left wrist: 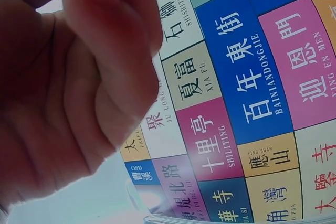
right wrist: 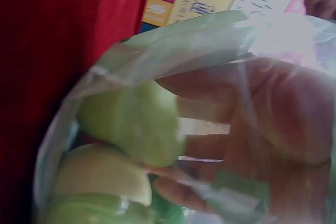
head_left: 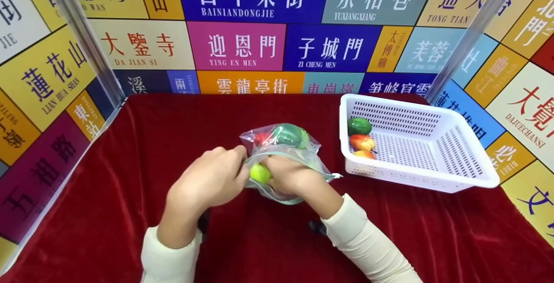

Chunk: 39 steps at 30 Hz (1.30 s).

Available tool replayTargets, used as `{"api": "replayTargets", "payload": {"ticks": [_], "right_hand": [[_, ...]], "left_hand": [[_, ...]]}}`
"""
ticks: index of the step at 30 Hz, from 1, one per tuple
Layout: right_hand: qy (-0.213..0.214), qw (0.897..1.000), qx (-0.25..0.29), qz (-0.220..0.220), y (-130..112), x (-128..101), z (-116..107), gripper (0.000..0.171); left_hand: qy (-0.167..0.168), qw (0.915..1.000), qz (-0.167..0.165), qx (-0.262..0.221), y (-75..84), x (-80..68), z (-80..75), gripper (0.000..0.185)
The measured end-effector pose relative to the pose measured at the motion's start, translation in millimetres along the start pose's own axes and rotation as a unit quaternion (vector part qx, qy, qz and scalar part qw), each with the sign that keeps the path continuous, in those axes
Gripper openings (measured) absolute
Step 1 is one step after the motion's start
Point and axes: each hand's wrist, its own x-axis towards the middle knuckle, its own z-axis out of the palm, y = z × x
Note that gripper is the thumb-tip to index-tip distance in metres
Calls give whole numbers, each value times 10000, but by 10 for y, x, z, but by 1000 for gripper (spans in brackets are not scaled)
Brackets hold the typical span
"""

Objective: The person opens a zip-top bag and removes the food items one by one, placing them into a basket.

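Note:
A see-through drawstring bag (head_left: 318, 162) lies on the red cloth, its mouth facing the person. My left hand (head_left: 212, 177) pinches the left edge of that mouth; its curled fingers (left wrist: 113, 51) show in the left wrist view, where the bag is out of sight. Inside the bag is my right hand (head_left: 288, 175), with a yellow-green fruit (head_left: 259, 173) beside its fingers. In the right wrist view, spread fingers reach to a pale green fruit (right wrist: 131, 121). A dark green fruit (head_left: 289, 136) and a red one (head_left: 262, 139) lie deeper in the bag.
A white plastic basket (head_left: 415, 175) stands at the right on the red cloth (head_left: 242, 244). Along its left side lie a dark green fruit (head_left: 359, 125), a red-yellow fruit (head_left: 362, 142) and an orange one (head_left: 364, 155). Colourful panels with writing (head_left: 240, 47) wall the back and sides.

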Motion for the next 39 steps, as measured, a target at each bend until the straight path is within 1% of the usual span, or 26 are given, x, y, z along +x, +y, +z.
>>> {"api": "replayTargets", "payload": {"ticks": [2,4,7,9,10,12,13,14,15,16,17,19,20,22,24,27,29,31,36,39], "right_hand": [[-22,9999,142,47,24,33,21,19],[-53,9997,238,101,35,47,29,16],[-69,9995,286,92,31,42,24,17],[-51,9998,216,13,15,29,12,20],[-34,9999,93,-66,4,20,3,21],[-16,9986,-430,-297,-21,-7,-21,21],[-71,9945,-956,-420,-36,-30,-38,19],[-23,9904,-1276,-537,-49,-53,-53,18],[68,9854,-1567,-669,-62,-82,-69,17],[216,9778,-1917,-821,-71,-114,-83,17],[367,9712,-2152,-956,-82,-157,-101,19],[615,9696,-2127,-1041,-115,-241,-145,23],[788,9739,-1856,-1045,-134,-280,-167,26],[989,9728,-1799,-1074,-179,-367,-218,32],[1034,9758,-1647,-1001,-232,-449,-275,34],[1140,9723,-1773,-1012,-293,-589,-342,34],[1178,9713,-1763,-1077,-328,-687,-383,34],[1239,9708,-1688,-1168,-356,-781,-423,37],[1575,9669,-1467,-1371,-392,-1008,-507,45],[1798,9634,-1351,-1456,-385,-1141,-551,46]], "left_hand": [[-44,10000,-31,-11,2,5,3,13],[-75,10000,-56,-12,4,8,4,13],[-88,9999,-61,-15,4,8,4,13],[-83,9999,-57,-34,3,5,5,13],[-77,9999,-58,-44,2,3,4,13],[-60,9999,-61,-65,-2,-1,3,13],[-58,9999,-64,-80,-4,-2,4,13],[-52,9999,-64,-86,-6,-4,5,12],[-51,9999,-70,-97,-8,-4,7,12],[-49,9999,-71,-103,-11,-4,8,12],[-52,9999,-78,-114,-11,-5,6,11],[-61,9998,-93,-136,-12,-5,0,11],[-48,9999,-88,-122,-13,-4,-2,10],[35,10000,-26,-42,-18,-3,-7,11],[120,9999,43,35,-23,0,-10,12],[179,9997,100,91,-26,4,-5,13],[151,9998,87,71,-23,5,-4,13],[112,9999,60,35,-20,4,-3,13],[14,10000,-21,-78,-11,4,-7,11],[13,10000,-20,-73,-7,10,-11,11]]}}
